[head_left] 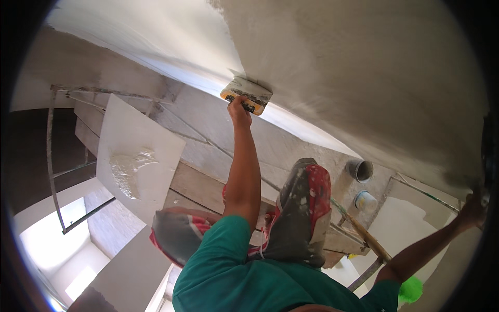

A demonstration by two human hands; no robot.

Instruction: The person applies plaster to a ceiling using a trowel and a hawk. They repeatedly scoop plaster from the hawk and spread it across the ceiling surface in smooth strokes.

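Observation:
My left hand [238, 112] is stretched up and closed round the yellow-and-black handle of a wide putty knife [251, 89]. Pale filler coats its blade, which lies at the edge of the wall surface [332, 67]; whether it presses on it I cannot tell. A whiter coat [171, 34] borders the greyer area there. Far to the right, my right hand [471, 210] reaches to the same surface at the dark picture rim. Its fingers are too dim to read. Left of my left arm, a white board [158, 136] carries a spread of wet filler [130, 171].
Wooden planks [195, 184] lie beneath my legs, within a metal scaffold frame [51, 135]. Lower down stand a grey bucket [359, 170] and a white tub [365, 201]. A wooden pole [364, 231] slants at my right. A bright green fluffy thing [410, 289] shows by my right sleeve.

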